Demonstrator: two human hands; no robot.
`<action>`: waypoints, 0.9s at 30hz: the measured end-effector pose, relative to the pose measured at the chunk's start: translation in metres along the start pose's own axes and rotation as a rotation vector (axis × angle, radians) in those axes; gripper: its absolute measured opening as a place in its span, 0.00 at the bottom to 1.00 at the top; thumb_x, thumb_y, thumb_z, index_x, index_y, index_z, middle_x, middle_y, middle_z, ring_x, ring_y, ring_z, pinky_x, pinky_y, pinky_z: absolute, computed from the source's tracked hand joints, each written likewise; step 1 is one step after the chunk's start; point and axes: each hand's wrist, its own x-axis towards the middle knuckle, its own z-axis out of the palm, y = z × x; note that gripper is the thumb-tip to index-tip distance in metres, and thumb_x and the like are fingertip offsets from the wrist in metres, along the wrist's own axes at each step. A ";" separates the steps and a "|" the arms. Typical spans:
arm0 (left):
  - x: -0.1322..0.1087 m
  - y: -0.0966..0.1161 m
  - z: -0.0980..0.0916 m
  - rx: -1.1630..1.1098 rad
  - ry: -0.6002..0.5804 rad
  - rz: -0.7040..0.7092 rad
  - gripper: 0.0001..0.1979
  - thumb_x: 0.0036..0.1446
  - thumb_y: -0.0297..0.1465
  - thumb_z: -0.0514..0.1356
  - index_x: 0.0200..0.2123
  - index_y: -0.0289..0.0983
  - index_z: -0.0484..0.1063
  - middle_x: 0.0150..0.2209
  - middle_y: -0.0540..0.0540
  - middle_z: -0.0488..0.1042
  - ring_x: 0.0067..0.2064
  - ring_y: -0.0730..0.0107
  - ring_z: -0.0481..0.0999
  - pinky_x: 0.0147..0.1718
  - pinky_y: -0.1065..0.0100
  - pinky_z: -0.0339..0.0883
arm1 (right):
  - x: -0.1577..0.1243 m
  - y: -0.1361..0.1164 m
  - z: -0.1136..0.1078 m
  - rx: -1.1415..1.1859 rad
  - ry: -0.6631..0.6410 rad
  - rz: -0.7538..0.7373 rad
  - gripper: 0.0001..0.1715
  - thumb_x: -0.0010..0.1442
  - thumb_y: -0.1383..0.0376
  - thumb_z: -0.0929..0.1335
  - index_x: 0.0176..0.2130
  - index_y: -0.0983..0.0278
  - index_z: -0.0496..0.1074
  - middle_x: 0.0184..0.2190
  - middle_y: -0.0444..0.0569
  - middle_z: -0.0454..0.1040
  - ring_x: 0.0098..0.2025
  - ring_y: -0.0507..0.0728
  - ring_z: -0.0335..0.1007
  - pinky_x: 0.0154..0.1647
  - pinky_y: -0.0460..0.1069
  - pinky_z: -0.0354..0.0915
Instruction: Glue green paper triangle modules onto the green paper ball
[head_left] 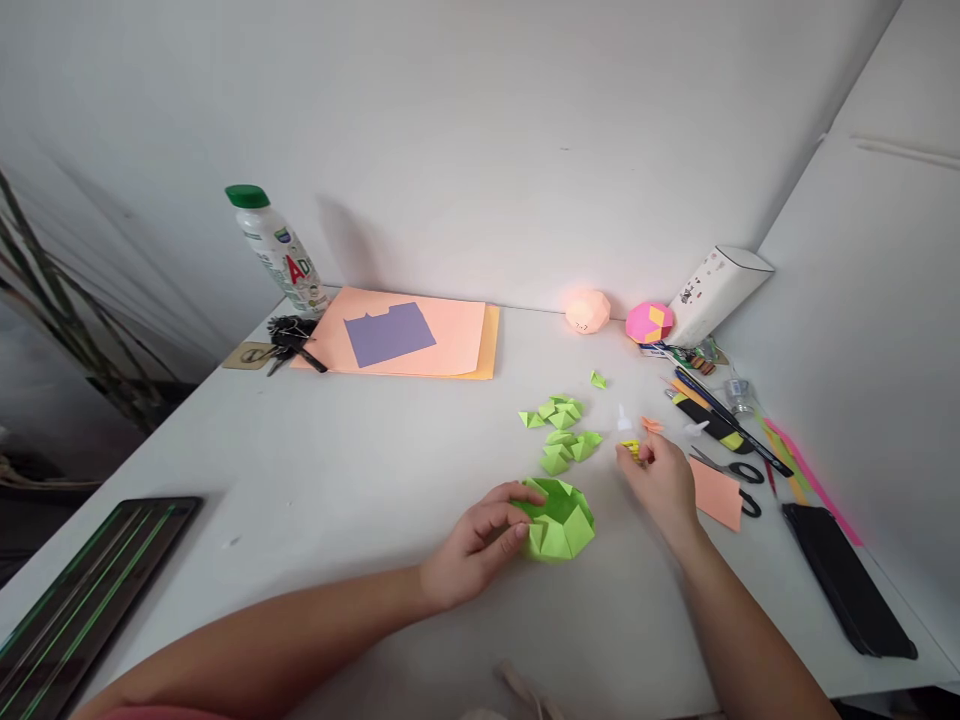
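Note:
My left hand (480,542) curls round the left side of a green folded-paper bowl shape (561,520) that rests on the white table (360,470). My right hand (660,482) is closed on a small glue bottle (627,432) with a white nozzle, set upright on the table just right of a pile of several loose green folded pieces (564,432). One more green piece (598,380) lies farther back.
Orange sheets with a purple cut-out (390,334) lie at the back, beside keys (289,340) and a green-capped bottle (276,250). At right are scissors (731,470), pens, an orange note (716,494), a black phone (847,580), a pink paper ball (649,322) and a white box. A tablet (82,600) lies front left.

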 end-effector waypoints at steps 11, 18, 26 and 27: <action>-0.003 -0.003 -0.003 0.298 -0.026 0.296 0.08 0.63 0.27 0.50 0.39 0.37 0.69 0.60 0.37 0.56 0.62 0.55 0.58 0.63 0.44 0.41 | -0.001 0.000 -0.003 -0.413 -0.124 -0.103 0.19 0.55 0.59 0.63 0.21 0.59 0.49 0.20 0.45 0.60 0.30 0.59 0.59 0.22 0.47 0.44; -0.006 -0.006 -0.003 0.396 0.034 0.129 0.10 0.63 0.30 0.50 0.37 0.36 0.70 0.68 0.40 0.40 0.68 0.53 0.44 0.63 0.48 0.47 | -0.002 0.001 -0.002 -0.488 -0.140 -0.131 0.16 0.57 0.61 0.63 0.23 0.60 0.52 0.21 0.45 0.61 0.31 0.58 0.61 0.21 0.47 0.45; -0.005 -0.011 -0.001 0.301 0.034 0.114 0.10 0.64 0.31 0.50 0.38 0.37 0.71 0.69 0.44 0.36 0.67 0.54 0.47 0.63 0.52 0.50 | -0.005 0.004 0.000 -0.477 -0.081 -0.198 0.16 0.56 0.62 0.64 0.22 0.60 0.53 0.19 0.45 0.62 0.28 0.58 0.61 0.20 0.46 0.46; -0.005 -0.012 -0.001 0.298 0.037 0.106 0.10 0.64 0.31 0.50 0.38 0.37 0.71 0.69 0.44 0.37 0.67 0.54 0.47 0.63 0.52 0.50 | -0.005 0.004 0.000 -0.469 -0.066 -0.213 0.16 0.56 0.62 0.65 0.22 0.60 0.54 0.19 0.45 0.62 0.28 0.59 0.62 0.20 0.47 0.47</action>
